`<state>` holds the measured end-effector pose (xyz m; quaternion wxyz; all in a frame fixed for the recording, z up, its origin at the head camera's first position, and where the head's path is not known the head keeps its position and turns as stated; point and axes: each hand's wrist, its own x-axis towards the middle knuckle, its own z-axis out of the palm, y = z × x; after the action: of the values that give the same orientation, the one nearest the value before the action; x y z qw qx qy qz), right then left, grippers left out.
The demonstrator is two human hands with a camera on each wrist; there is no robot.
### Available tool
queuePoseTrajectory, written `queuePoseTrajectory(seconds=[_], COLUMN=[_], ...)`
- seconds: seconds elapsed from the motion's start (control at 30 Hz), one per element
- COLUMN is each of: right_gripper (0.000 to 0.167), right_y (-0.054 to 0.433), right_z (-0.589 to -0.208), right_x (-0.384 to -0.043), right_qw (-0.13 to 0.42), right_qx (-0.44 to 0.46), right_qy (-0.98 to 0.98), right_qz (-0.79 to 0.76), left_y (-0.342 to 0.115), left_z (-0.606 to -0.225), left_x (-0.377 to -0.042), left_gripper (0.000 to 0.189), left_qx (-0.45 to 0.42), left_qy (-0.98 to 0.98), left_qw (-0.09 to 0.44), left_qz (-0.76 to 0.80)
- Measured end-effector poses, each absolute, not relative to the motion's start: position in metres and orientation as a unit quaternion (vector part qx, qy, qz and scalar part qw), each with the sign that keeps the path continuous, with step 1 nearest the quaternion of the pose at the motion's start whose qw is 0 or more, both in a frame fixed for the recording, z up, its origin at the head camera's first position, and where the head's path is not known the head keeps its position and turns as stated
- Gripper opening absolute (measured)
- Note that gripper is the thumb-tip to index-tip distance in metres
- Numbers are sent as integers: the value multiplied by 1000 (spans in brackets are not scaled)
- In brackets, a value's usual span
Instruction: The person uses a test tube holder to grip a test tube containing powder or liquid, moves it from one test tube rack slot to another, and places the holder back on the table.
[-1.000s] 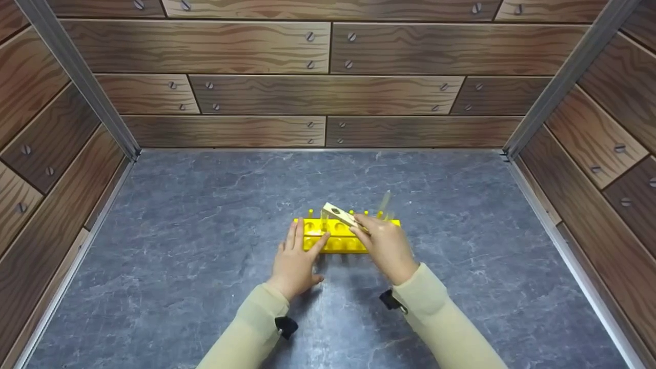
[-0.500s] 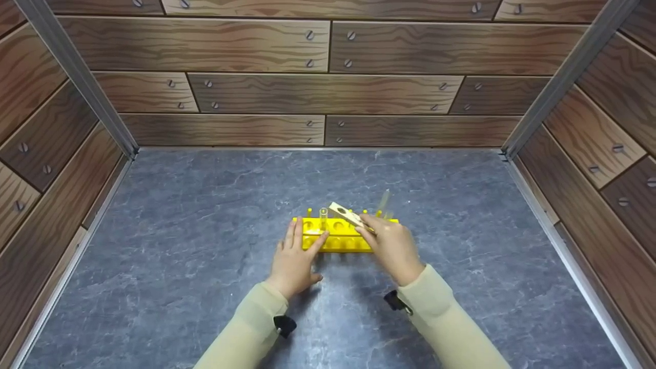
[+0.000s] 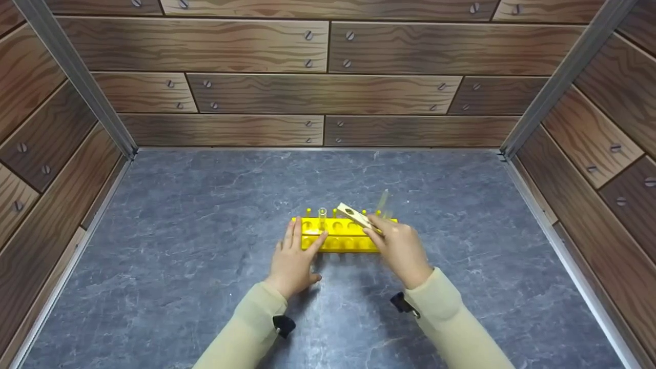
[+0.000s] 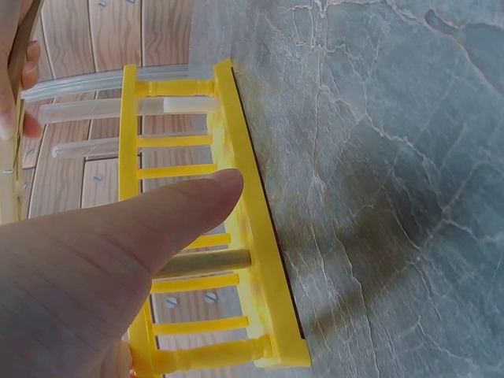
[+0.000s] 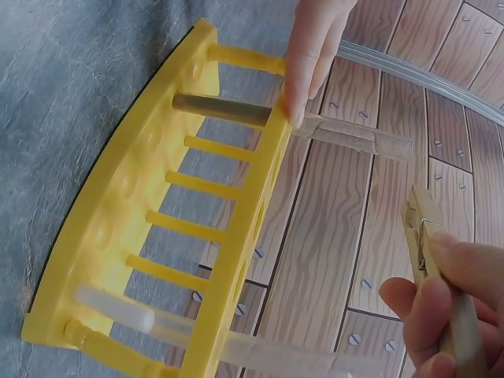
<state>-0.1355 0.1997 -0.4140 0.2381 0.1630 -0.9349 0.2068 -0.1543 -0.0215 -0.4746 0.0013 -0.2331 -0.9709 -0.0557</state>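
A yellow test tube rack (image 3: 344,244) stands on the table in front of me. My left hand (image 3: 293,261) rests on its left end, fingers stretched over the top shelf; the thumb reaches down past the front in the left wrist view. Near those fingers, a glass test tube (image 5: 358,135) with dark brownish contents stands upright in the rack. My right hand (image 3: 402,248) grips a wooden test tube clamp (image 3: 354,213), held above the rack, its tip apart from the tube. At the rack's right end is another test tube (image 5: 118,309) with white contents.
Another slim clear piece (image 4: 83,148) sticks up by the right-end tube. The grey marbled tabletop (image 3: 205,215) is bounded by wood-patterned walls (image 3: 230,92) with metal corner strips.
The clamp was at the top of the brown-filled tube one second ago. My right hand has drawn it off to the right, and the tube stays in the rack. My left hand stays put.
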Motion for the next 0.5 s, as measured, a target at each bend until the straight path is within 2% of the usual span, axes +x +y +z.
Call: queuePoseTrajectory(seconds=[0.5], right_gripper=[26], right_y=[211], right_z=[-410], right_x=[-128], right_qw=[231], right_qx=[144], right_qy=[-942], right_qz=[197], left_y=[-21], left_z=[-474], left_x=[-154], left_gripper=[93], left_qx=[-232], left_qy=[-971], left_qw=[-13], left_qz=[-50])
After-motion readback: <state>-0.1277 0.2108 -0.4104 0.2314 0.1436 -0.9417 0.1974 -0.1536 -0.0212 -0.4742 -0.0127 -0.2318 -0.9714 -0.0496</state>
